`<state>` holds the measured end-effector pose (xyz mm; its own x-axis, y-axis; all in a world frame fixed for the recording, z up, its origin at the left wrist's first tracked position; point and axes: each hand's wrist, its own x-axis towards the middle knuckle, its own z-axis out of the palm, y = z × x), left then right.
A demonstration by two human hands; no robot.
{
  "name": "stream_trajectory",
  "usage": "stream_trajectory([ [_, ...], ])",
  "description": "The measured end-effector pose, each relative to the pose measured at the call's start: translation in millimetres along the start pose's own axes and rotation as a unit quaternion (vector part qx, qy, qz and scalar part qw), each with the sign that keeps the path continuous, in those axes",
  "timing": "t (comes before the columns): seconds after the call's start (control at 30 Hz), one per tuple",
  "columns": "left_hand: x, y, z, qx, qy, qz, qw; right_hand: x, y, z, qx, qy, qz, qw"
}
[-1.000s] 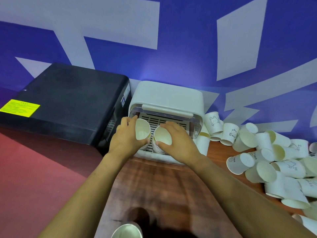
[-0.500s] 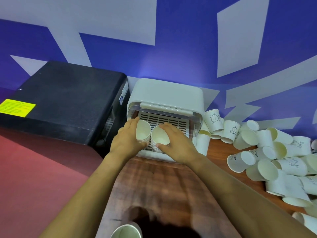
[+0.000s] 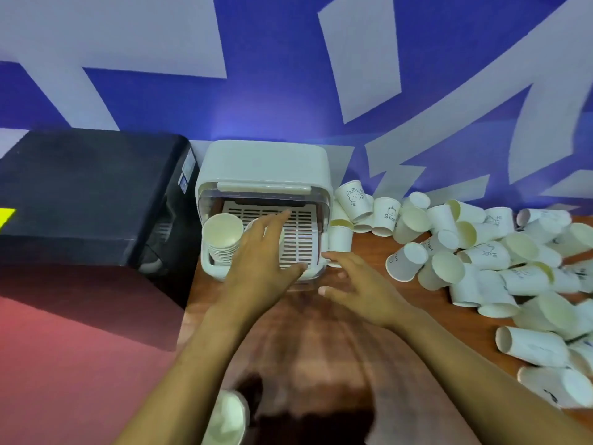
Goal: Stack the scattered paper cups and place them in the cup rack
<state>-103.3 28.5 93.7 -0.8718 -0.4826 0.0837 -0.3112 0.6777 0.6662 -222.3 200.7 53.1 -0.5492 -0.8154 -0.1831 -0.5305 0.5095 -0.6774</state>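
The white cup rack (image 3: 263, 168) stands against the wall with its slatted tray (image 3: 300, 239) showing. A stack of paper cups (image 3: 222, 236) lies in the tray's left side, mouths toward me. A second stack is mostly hidden behind my left hand (image 3: 261, 255), which hovers over the tray with fingers spread and nothing in it. My right hand (image 3: 359, 284) is open too, palm down, just in front of the rack's right corner. Several loose white paper cups (image 3: 481, 258) lie scattered on the wooden table to the right.
A black machine (image 3: 93, 194) sits left of the rack, touching it. A red surface (image 3: 80, 364) lies lower left. One cup (image 3: 227, 415) stands at the table's near edge. The blue and white wall runs behind everything.
Both hands have let go of their cup stacks, which now rest in the rack tray. My right hand has pulled back out toward the right; my left hand has opened above the tray.
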Motion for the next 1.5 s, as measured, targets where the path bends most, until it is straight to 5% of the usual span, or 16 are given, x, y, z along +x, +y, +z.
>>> stream_trajectory([
  [0.27,-31.8,63.5,44.2,0.01,-0.036,0.058,0.998,-59.1,51.3,-38.2,0.027,0.043,0.033,0.998],
  [0.77,-93.7,223.7,252.3,-0.005,-0.156,0.003,0.988,-208.7,233.8,-148.5,0.058,0.061,0.064,0.994],
  [1.13,-88.1,264.3,297.7,-0.003,-0.19,0.039,0.981,-266.0,272.9,-173.1,0.09,0.104,0.131,0.982],
  [1.33,-76.5,277.3,318.6,-0.002,-0.209,0.018,0.978,-290.4,322.8,-190.8,-0.013,0.102,0.168,0.98],
  [1.5,-51.6,298.0,334.8,0.038,-0.209,0.019,0.977,-287.3,362.8,-211.1,-0.192,0.018,0.169,0.967],
])
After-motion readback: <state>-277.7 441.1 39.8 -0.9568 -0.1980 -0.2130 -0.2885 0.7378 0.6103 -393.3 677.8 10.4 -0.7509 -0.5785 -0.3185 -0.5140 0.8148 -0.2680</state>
